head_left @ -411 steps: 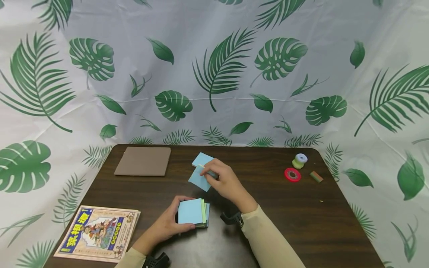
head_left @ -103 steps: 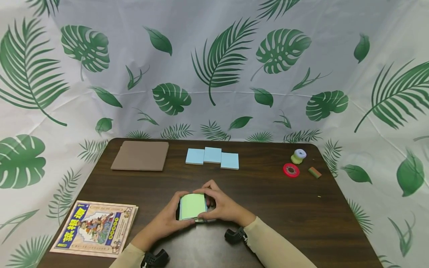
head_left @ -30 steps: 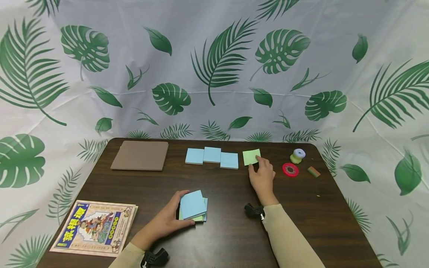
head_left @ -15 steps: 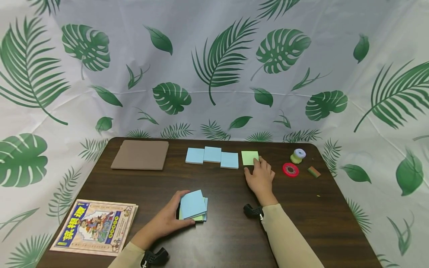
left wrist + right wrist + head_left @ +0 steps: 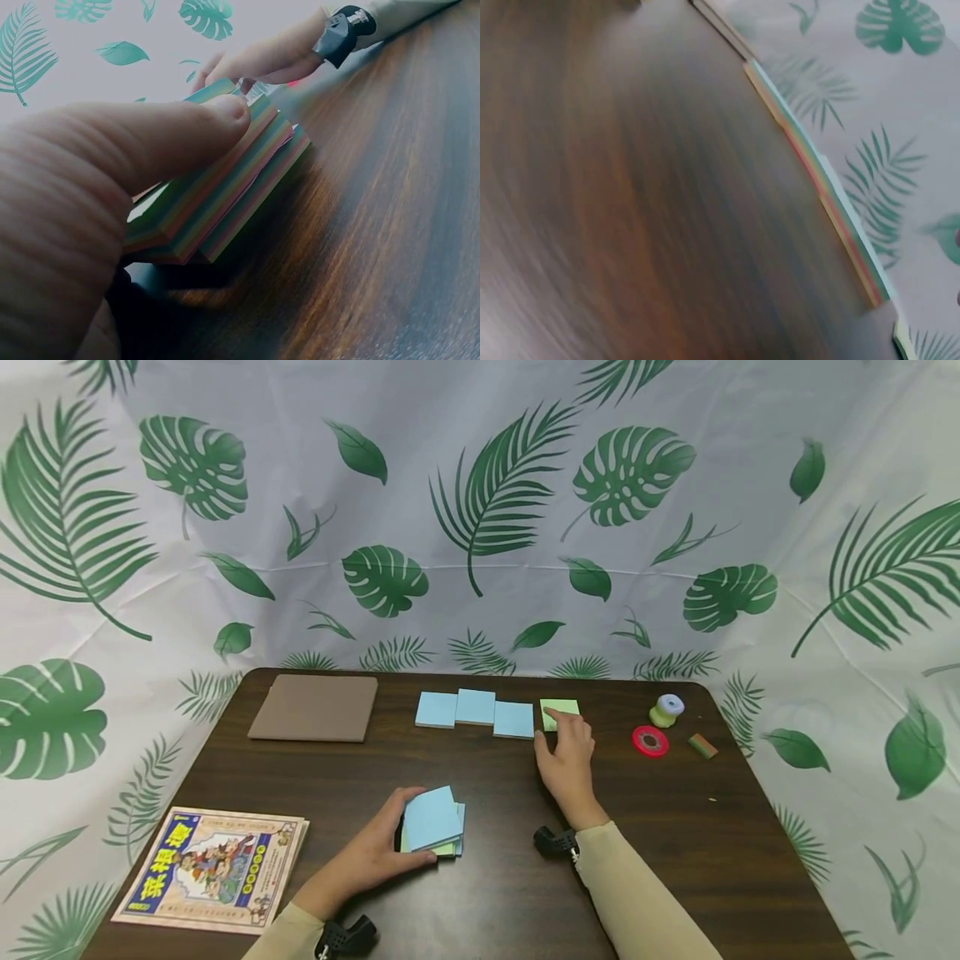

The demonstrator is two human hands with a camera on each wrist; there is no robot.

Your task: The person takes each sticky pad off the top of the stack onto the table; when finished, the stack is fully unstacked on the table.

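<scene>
My left hand (image 5: 375,852) grips a stack of sticky note pads (image 5: 432,818) near the middle of the table, blue on top with green and blue ones offset below. In the left wrist view the thumb lies across the striped, many-coloured edges of the stack (image 5: 225,187). At the back, my right hand (image 5: 570,768) has loose fingers over the front of a green sticky note pad (image 5: 564,704), partly covering it. Left of that pad, three blue sticky note pads (image 5: 513,719) stand in a stepped row; the right wrist view shows their striped edges (image 5: 817,176).
A brown flat board (image 5: 313,707) lies back left, and comic books (image 5: 213,870) front left. On the right are a red ring-shaped item (image 5: 650,741), a blue-and-green spool-like piece (image 5: 666,710) and a small striped block (image 5: 702,745). A leaf-print cloth (image 5: 480,527) hangs behind the table.
Over the earlier frames, blue pads were set in a row, then a green pad came to its right. The right hand straightened the green pad and has since drawn left and away. The left hand stays put.
</scene>
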